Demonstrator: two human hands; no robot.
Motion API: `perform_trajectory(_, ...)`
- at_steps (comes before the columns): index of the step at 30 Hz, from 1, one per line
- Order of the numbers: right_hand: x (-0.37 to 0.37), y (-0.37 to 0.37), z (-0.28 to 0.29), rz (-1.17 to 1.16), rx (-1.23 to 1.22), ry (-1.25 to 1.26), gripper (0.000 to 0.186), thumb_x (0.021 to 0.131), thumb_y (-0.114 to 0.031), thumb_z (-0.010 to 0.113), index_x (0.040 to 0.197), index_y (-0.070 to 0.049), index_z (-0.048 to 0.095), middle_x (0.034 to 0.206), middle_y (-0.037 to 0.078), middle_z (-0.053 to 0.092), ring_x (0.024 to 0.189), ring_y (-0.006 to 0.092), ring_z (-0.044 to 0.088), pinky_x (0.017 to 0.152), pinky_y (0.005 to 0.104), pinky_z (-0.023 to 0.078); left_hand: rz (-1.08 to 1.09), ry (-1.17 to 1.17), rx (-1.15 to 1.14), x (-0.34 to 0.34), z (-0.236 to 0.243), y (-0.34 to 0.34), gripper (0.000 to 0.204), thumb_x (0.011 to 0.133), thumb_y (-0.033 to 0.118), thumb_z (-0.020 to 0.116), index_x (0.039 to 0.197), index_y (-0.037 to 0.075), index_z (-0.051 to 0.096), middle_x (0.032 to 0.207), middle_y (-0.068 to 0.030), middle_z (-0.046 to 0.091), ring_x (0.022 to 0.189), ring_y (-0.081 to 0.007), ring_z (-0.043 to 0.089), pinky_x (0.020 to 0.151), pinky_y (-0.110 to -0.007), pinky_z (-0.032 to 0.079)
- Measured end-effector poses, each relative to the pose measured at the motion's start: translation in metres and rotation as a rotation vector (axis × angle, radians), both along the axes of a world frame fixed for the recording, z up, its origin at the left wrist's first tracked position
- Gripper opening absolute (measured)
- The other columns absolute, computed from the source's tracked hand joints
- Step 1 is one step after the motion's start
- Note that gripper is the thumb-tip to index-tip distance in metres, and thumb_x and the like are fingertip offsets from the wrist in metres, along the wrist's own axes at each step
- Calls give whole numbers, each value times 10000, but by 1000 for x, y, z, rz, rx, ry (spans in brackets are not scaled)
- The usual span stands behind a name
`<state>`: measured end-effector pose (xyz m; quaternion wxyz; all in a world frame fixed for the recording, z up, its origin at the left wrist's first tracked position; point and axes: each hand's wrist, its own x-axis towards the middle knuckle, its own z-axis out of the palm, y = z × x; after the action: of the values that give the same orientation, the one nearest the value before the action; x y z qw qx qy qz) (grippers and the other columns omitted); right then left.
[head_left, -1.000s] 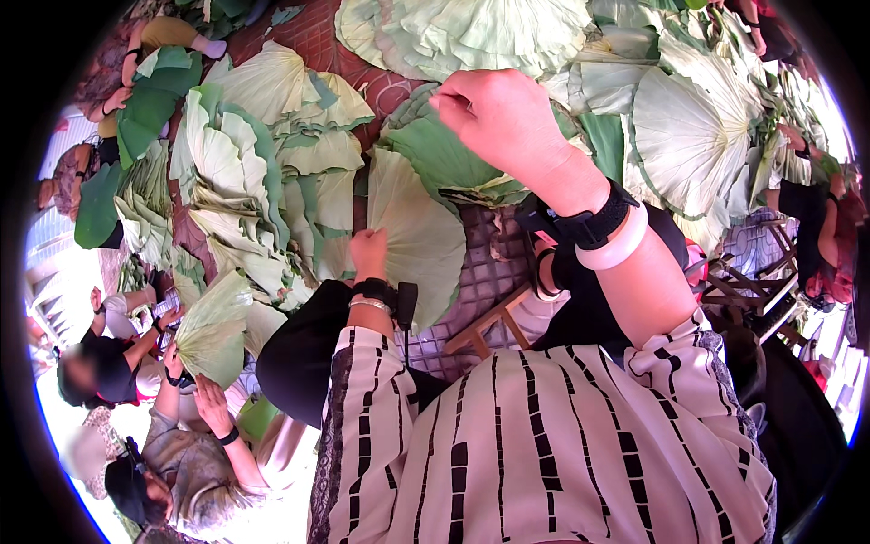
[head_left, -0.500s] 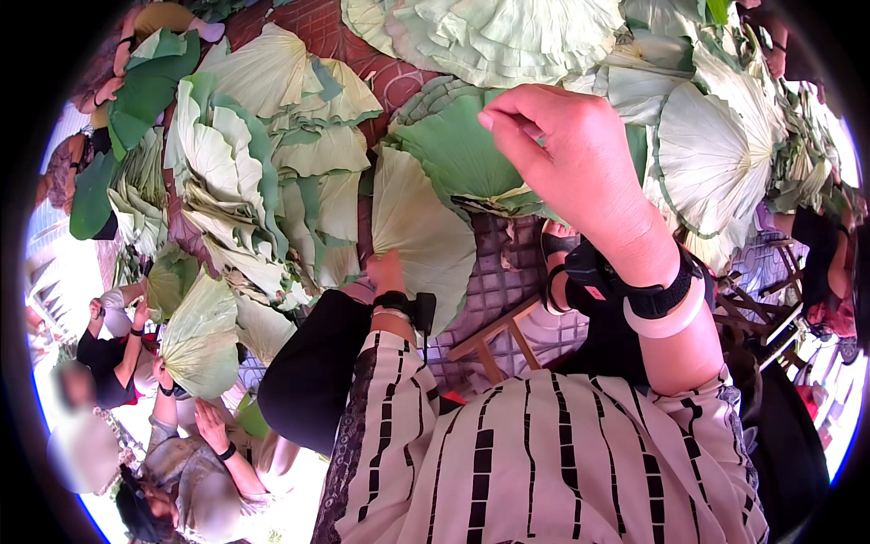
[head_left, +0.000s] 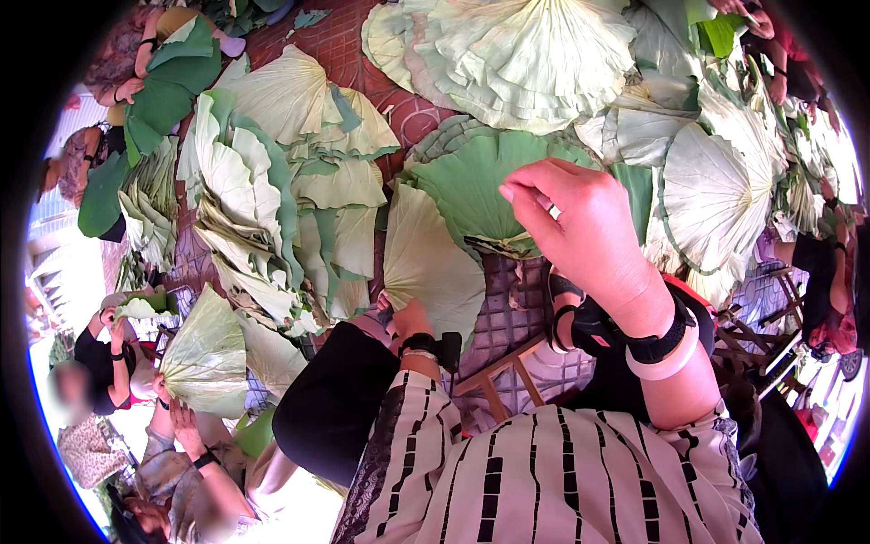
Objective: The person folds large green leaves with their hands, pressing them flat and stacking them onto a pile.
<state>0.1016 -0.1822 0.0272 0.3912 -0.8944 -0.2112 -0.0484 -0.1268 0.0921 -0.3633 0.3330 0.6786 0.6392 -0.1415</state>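
Left hand (head_left: 410,321) grips the pale leaf (head_left: 433,258) by its lower-left edge, beside green leaves (head_left: 471,177); right hand (head_left: 584,213) curled midair, can't tell if anything's inside; a hard one-point tug could tear the leaf.

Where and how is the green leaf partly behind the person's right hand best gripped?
Probably by the near edge of the green leaf, with the right hand coming from the wearer's side: that edge faces the wearer, and the broad blade spreads away from it.
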Motion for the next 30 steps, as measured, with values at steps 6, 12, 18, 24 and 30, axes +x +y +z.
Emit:
perform_trajectory(6, -5, 8, 7, 27, 20, 19, 113, 906, -168, 713, 862, -68, 681, 790, 100, 673, 684, 347, 671, 592, 440, 530, 51, -51, 466, -23, 4, -60, 418, 778, 243, 682, 922, -149, 676, 953, -330, 689, 911, -499, 669, 794, -518, 533)
perform_trajectory(12, -5, 8, 0, 4, -15, 14, 125, 909, -183, 704, 863, -71, 673, 793, 110, 672, 675, 360, 668, 589, 454, 537, -379, 150, 279, -19, 32, -66, 389, 770, 209, 689, 940, -141, 682, 998, -355, 673, 1015, -510, 641, 913, -521, 515)
perform_trajectory(18, -11, 1, -4, -6, -17, -60, 138, 903, -188, 699, 854, -66, 657, 786, 107, 657, 674, 346, 670, 602, 436, 548, -517, -68, 329, 15, 34, -53, 378, 809, 215, 674, 990, -116, 684, 1024, -332, 670, 1029, -500, 629, 924, -528, 504)
perform_trajectory(24, 1, 4, -18, -6, -92, -142, 203, 908, -226, 666, 834, -49, 600, 773, 125, 620, 708, 361, 657, 645, 471, 539, -494, -290, 276, 77, 40, -82, 368, 848, 220, 660, 1040, -92, 686, 1050, -309, 668, 1043, -491, 617, 935, -535, 493)
perform_trajectory(30, -13, 4, -12, -12, -15, 30, 197, 874, -218, 675, 847, -24, 660, 808, 151, 679, 767, 374, 680, 694, 483, 536, -519, -310, 274, 79, 59, -90, 359, 886, 225, 646, 1089, -68, 689, 1076, -286, 666, 1058, -482, 605, 947, -542, 481)
